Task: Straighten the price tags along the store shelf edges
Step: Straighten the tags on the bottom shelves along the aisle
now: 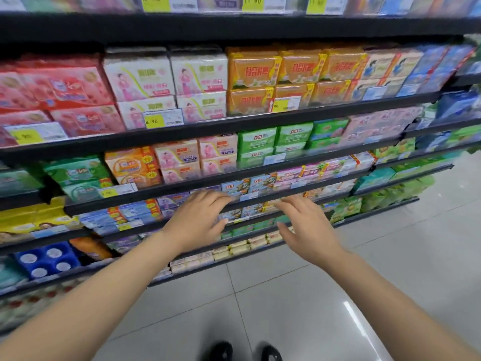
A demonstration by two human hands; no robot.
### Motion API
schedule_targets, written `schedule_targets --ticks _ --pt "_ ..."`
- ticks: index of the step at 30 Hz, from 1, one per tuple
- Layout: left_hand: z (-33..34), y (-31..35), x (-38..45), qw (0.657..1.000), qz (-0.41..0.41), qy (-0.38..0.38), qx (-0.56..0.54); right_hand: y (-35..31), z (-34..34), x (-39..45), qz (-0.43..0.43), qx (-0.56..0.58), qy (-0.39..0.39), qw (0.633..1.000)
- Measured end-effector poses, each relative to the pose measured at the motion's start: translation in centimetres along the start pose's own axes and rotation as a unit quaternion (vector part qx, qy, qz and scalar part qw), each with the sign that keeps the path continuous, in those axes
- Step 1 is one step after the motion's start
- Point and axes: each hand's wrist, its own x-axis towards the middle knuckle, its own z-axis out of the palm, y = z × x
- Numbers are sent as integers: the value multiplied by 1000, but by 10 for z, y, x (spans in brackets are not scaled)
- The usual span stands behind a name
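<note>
Black store shelves hold stacked soap packs. Yellow-and-white price tags stand along the shelf edges: one (163,118) under the pink packs, one (284,104) under the orange packs, one (36,134) at the far left, one (118,190) a shelf lower. A small pale tag (248,196) sits on the black shelf edge (260,201) between my hands. My left hand (200,220) reaches to that edge with fingers spread and relaxed. My right hand (304,225) hovers just right of it, fingers extended, holding nothing. I cannot tell whether either hand touches the tag.
Lower shelves carry more packs, with blue multi-packs (46,259) at the left. The shelving runs away to the right. Pale floor tiles (338,295) lie in front, and two dark shoes (244,351) show at the bottom edge.
</note>
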Motion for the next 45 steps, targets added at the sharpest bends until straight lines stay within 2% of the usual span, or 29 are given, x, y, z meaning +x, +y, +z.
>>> schedule_targets --ticks 5,12,15,19,25,30,33,38,45 --pt "15 -16 -16 992 -116 -49 18 14 23 36 -82 34 -43 995" --pt "45 -32 -43 960 -274 -40 28 24 72 69 -175 49 -124 975" --pt "61 -40 -48 947 -316 -48 22 24 95 81 -205 54 -150 966" --pt "89 -62 -44 932 -352 -86 7 15 131 98 -202 69 -176 961" --pt "143 -99 -34 947 -317 -49 20 -5 208 126 -228 35 -179 956" --pt "191 -128 -27 952 -295 -72 47 -14 270 144 -248 26 -165 954" --pt "212 -141 -30 965 -246 -38 79 -17 298 149 -247 20 -148 957" --pt "240 -156 -13 971 -230 11 62 -16 331 155 -253 -7 -107 962" --pt "263 -170 0 973 -220 26 66 -19 345 158 -273 -13 -64 960"
